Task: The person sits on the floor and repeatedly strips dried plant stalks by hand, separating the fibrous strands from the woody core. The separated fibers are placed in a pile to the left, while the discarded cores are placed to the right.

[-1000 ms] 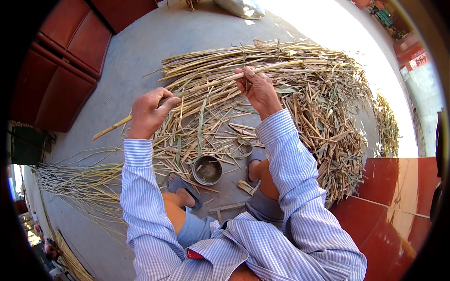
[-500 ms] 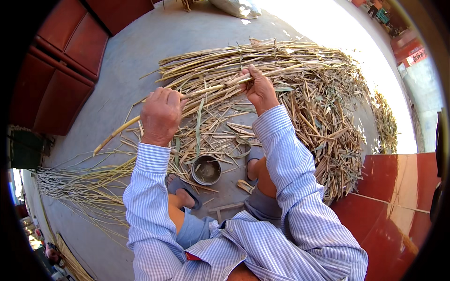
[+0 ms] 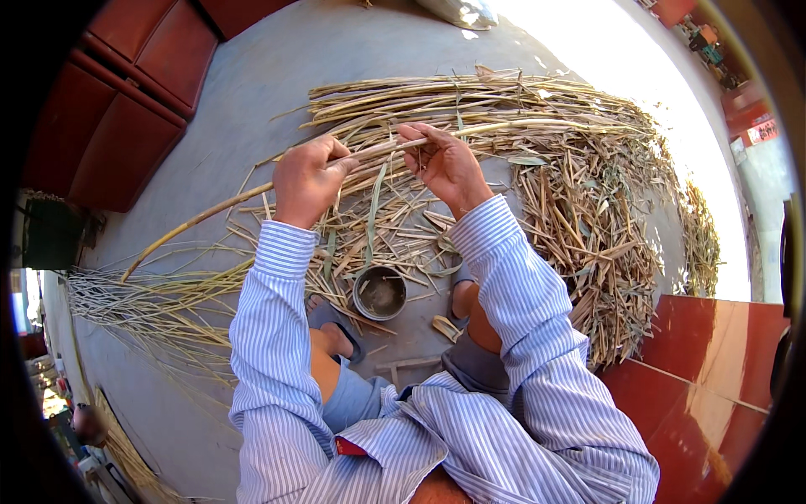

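A long, slightly bowed reed stalk (image 3: 204, 216) runs across the view in front of me. My left hand (image 3: 311, 181) is closed round it, and its thick tan end slants down to the left. My right hand (image 3: 449, 168) holds the same stalk a short way to the right, thumb and fingers closed about it, with the other fingers loosely curled. From there the thinner part reaches right over a pile of reed stalks (image 3: 378, 97). Stripped leaves and husks (image 3: 588, 227) lie heaped at the right.
A round metal bowl (image 3: 379, 293) stands between my feet among loose scraps. Thin pale stalks (image 3: 159, 307) fan out at left on the concrete floor (image 3: 252, 84). Red cabinets (image 3: 126, 109) stand at far left, a red panel (image 3: 705, 370) at right. A sack (image 3: 460, 12) lies at the back.
My hands have come closer together on the stalk, the right one moving left. The stalk's thick end has shifted farther left. The view has turned slightly.
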### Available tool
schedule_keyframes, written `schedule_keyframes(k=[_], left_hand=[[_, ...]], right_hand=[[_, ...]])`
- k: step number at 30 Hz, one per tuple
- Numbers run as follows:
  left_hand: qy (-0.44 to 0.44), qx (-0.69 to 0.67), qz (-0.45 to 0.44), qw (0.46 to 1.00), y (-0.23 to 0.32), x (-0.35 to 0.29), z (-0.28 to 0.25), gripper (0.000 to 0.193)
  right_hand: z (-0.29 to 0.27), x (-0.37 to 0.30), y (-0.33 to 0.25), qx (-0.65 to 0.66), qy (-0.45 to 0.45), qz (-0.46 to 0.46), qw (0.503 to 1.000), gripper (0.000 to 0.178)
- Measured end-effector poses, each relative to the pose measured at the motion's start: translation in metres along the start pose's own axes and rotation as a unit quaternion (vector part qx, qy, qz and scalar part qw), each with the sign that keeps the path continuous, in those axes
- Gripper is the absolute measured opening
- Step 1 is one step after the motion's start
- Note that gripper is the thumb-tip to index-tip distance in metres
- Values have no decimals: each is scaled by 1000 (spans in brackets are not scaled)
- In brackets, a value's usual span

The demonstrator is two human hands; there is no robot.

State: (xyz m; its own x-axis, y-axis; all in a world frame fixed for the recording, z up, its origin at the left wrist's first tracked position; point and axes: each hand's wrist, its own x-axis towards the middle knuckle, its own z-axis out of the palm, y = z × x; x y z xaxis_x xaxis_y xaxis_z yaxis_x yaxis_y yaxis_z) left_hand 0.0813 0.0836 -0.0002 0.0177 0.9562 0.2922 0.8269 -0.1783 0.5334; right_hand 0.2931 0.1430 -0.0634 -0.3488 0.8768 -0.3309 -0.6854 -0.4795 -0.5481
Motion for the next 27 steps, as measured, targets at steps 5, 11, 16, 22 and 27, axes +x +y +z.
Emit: schedule_keyframes(k=[5, 11, 16, 22, 27], left_hand=[[123, -63, -69, 988, -32, 10, -22, 18], [148, 238, 109, 954, -21, 7, -24, 16], [197, 336, 1, 921, -60, 3, -69, 16], [147, 220, 163, 950, -35, 4, -59, 25], [-37, 120, 106, 986, -40, -7, -46, 21]], right_hand=[[-14, 12, 6, -37, 15, 70, 997, 23], [4, 1, 29, -93, -11, 93, 991, 23], [-6, 1, 7, -112, 41, -11, 993, 24], [-2, 0, 7, -135, 59, -15, 989, 25], [3, -3, -1, -144, 67, -31, 987, 22]])
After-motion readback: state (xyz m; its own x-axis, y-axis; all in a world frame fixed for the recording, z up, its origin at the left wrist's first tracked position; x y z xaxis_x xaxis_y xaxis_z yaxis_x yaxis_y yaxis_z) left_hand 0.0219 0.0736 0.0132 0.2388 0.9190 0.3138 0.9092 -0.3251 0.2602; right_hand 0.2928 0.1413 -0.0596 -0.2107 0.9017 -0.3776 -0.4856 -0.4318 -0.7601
